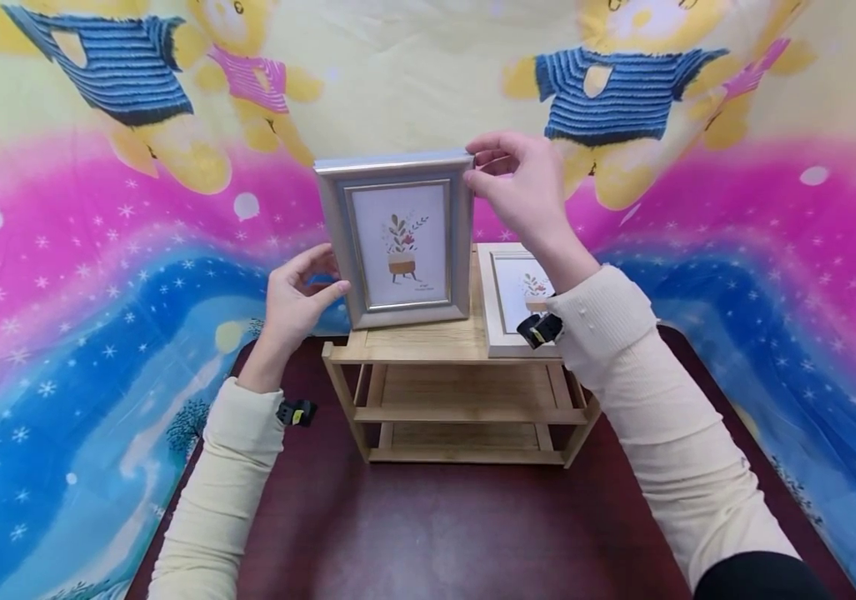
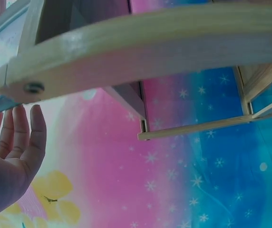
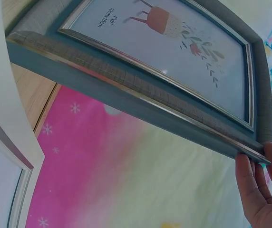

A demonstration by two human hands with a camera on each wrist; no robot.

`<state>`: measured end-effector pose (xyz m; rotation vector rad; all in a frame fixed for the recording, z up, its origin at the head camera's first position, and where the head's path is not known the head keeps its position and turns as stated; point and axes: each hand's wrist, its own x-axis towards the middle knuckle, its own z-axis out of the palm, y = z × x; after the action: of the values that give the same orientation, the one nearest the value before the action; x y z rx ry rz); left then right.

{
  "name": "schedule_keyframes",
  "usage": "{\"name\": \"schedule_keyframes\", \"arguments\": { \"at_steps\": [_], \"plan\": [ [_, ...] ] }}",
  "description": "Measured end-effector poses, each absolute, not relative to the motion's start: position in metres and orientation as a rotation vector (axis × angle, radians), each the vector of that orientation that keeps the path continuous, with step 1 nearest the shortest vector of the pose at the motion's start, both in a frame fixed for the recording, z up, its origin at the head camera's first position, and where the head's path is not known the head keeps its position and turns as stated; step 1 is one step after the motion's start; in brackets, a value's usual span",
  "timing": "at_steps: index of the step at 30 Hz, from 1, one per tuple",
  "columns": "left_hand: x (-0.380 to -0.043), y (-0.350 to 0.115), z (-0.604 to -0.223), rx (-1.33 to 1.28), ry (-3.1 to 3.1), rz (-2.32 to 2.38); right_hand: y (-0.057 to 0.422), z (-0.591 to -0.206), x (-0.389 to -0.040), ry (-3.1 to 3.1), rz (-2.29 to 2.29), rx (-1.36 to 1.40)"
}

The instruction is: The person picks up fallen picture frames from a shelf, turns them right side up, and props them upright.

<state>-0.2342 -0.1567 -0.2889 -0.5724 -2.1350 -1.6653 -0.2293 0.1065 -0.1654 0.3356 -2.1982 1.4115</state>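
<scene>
A grey picture frame (image 1: 460,250) with a gilt inner edge and a potted-plant print stands upright at the left of the wooden rack's top (image 1: 412,343). My right hand (image 1: 521,179) pinches its upper right corner, thumb in front and fingers behind, as the right wrist view also shows. Lower down, my left hand (image 1: 296,296) holds the left edge, its thumb on the front side and its fingertips partly hidden behind. In the left wrist view, the rack's rail (image 2: 140,57) covers part of that grip. A white picture frame (image 1: 498,321) rests on the rack's right side, partly behind my right wrist.
The rack has two lower slatted shelves (image 1: 465,392) and stands on a dark red table (image 1: 428,525). Behind and at both sides hangs a printed cloth (image 1: 412,75) with bears and snowflakes. Black straps (image 1: 296,412) sit on both wrists.
</scene>
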Motion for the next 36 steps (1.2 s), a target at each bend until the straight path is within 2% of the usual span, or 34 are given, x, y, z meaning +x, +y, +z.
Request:
{"name": "schedule_keyframes", "arguments": {
  "at_steps": [21,30,36],
  "plan": [
    [-0.219,-0.134,-0.3,-0.605,-1.923,-1.477,0.092,-0.171,-0.24,-2.441,1.232,0.469],
    [-0.193,-0.113,-0.28,-0.54,-1.894,-1.469,0.085,-0.174,-0.246,-2.54,0.957,0.581],
    [-0.189,-0.105,-0.279,-0.529,-1.858,-1.478,0.081,-0.18,-0.251,-2.561,0.913,0.659]
  ]
}}
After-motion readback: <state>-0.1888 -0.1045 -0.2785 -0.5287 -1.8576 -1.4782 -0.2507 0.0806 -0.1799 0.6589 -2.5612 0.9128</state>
